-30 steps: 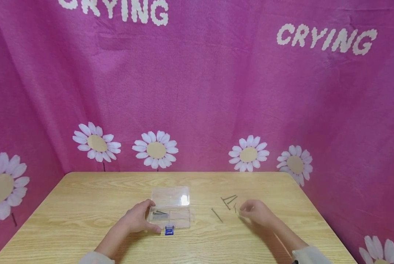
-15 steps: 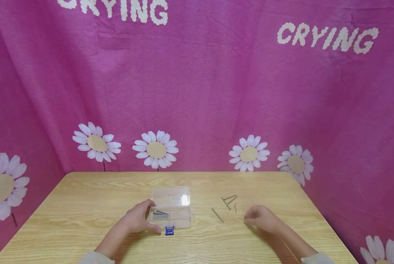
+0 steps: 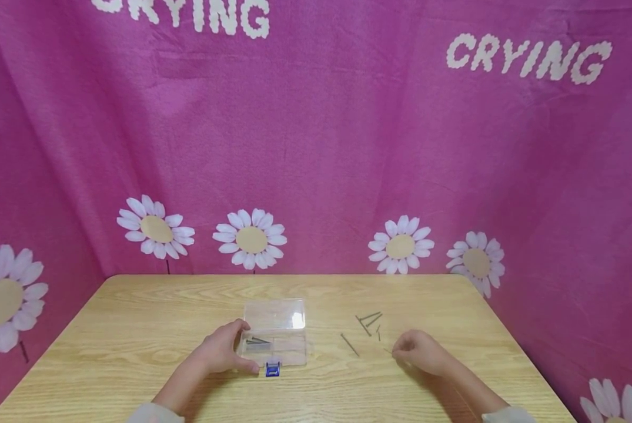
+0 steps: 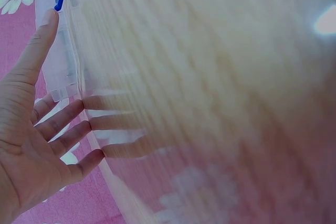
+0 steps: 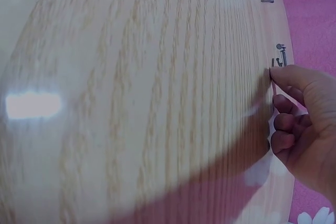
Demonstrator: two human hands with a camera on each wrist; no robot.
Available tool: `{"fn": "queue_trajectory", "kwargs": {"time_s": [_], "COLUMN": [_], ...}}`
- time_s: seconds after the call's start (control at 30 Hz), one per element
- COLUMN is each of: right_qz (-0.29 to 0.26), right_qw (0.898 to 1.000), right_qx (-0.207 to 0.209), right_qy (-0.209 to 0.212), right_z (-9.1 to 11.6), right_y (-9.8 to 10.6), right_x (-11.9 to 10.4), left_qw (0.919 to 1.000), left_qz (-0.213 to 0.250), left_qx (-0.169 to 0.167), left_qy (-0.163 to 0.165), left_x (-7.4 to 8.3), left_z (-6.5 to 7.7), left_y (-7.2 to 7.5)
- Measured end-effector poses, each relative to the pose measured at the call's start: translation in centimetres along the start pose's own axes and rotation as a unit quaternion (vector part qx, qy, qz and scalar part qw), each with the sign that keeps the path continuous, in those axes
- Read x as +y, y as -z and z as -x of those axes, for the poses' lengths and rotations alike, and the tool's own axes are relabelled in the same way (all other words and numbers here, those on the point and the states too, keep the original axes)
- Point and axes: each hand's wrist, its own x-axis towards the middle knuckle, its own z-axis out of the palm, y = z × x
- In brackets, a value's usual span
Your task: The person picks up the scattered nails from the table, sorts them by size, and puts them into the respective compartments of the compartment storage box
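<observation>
Pink cloth [image 3: 316, 147] hangs behind a wood-grain table [image 3: 162, 317] carrying an open clear-plastic box [image 3: 289, 346]. The left hand [image 3: 223, 349] holds the box front to back in its grip, probably for steadiness; the right hand [image 3: 420, 352] has its grip pinched. Two long fasteners [image 3: 257, 341] lie in the box, four loose fasteners [image 3: 363, 326] between box and right hand, with two short ones [image 3: 379, 336] beside; a third short one [image 3: 388, 351] seems held in that pinch, fingertips suiting its thinness.

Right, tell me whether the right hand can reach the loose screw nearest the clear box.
Probably yes: only bare tabletop shows between the right hand and that screw, though the fingertips seem to pinch something small.
</observation>
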Motion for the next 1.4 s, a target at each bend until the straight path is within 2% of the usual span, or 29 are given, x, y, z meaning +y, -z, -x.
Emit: {"fn": "queue_trajectory", "kwargs": {"time_s": [0.47,0.8,1.1,1.4], "right_qz": [-0.012,-0.003,-0.020,-0.019], "right_qw": [1.000,1.000,1.000,0.999], "right_qx": [-0.003,0.011,0.013,0.017], "right_qy": [0.003,0.011,0.016,0.042], "right_z": [-0.1,-1.0,-1.8,-2.6], "right_y": [0.2,-0.2,-0.8,-1.4], "right_x": [-1.0,-2.1,-3.6,-4.5], "left_qw": [1.0000,1.0000,1.0000,0.9999], "left_qz": [0.003,0.004,0.006,0.001], "left_qx": [0.003,0.001,0.002,0.012], "left_qy": [-0.005,-0.002,-0.004,-0.011], "left_x": [-0.3,-0.4,-0.2,-0.3], "left_z": [-0.1,-0.2,0.0,0.0], "left_y": [-0.1,-0.2,0.0,-0.1]}}
